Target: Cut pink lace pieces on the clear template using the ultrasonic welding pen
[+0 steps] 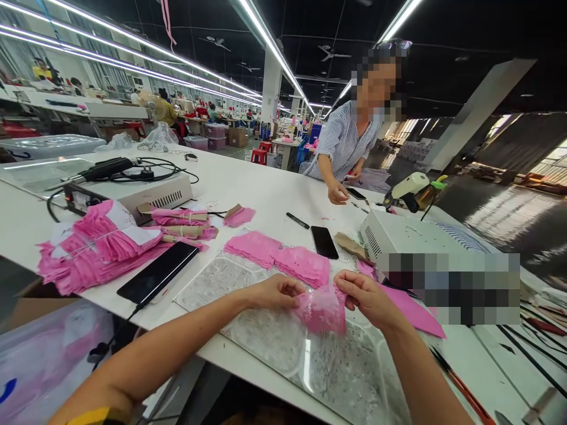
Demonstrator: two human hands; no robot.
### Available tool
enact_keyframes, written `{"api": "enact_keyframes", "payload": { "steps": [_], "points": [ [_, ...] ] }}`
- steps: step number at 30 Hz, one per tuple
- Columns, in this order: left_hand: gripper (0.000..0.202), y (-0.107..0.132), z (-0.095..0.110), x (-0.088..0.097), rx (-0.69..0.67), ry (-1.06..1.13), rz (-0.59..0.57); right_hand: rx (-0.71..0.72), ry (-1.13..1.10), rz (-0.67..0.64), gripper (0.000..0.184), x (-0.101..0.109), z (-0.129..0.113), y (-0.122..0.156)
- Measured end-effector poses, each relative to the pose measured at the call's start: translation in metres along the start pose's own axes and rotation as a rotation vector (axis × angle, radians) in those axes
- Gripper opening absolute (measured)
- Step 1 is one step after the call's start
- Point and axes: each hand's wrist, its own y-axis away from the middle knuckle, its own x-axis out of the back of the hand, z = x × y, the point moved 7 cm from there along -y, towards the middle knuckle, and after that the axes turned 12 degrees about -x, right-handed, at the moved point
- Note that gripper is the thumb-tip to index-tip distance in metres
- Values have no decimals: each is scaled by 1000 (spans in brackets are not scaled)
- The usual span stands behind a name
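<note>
Both my hands hold one small pink lace piece [322,310] just above a clear scratched plastic sheet [274,336] on the white table [248,189]. My left hand [277,292] pinches its left edge, my right hand [365,295] pinches its right edge. Two more pink lace pieces [279,257] lie flat just beyond my hands.
A heap of pink tagged bundles [97,248] and a black phone [157,273] lie at left, beside a white control box [155,192] with black cables. Another phone [325,242] and a pen [297,221] lie mid-table. A second white box [411,236] stands at right. A person in a striped shirt [343,141] leans on the far edge.
</note>
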Motion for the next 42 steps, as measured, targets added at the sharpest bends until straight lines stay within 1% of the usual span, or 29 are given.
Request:
{"api": "enact_keyframes", "payload": {
  "steps": [3,5,6,8,10,12,14,15,17,19,21,25,27,32,37,42],
  "points": [
    [14,9,3,33,-14,-192,107,38,59,27,51,1,-1,-10],
    [13,19,9,54,-36,-335,184,82,99,46,51,-3,-4,-16],
    [13,25,13,62,-51,-404,209,108,120,54,50,-6,-6,-17],
    [16,39,20,67,-81,-531,202,152,160,56,43,-17,-7,-16],
    [18,57,25,61,-106,-634,134,183,243,5,32,-35,-3,-10],
    [22,76,27,51,-130,-716,57,224,404,-82,23,-56,7,0],
    [26,92,28,42,-160,-786,11,257,570,-147,19,-71,19,11],
    [28,98,29,39,-177,-818,3,259,623,-158,18,-75,25,15],
    [31,104,32,33,-215,-866,-4,238,651,-142,19,-76,32,20],
    [32,104,36,24,-253,-890,-19,219,647,-113,19,-76,35,21],
    [33,100,39,10,-300,-909,-46,218,637,-92,18,-79,33,20],
    [34,93,42,-20,-398,-985,-80,234,629,-98,16,-96,29,14],
    [34,93,39,-29,-389,-1022,-89,234,633,-96,15,-103,29,11],
    [32,97,30,-36,-331,-1082,-137,216,657,-84,13,-109,29,6],
    [34,95,28,-38,-337,-1100,-115,240,688,-125,14,-112,27,6],
    [31,94,26,-41,-332,-1108,-102,260,732,-168,15,-117,23,5]
  ]
}}
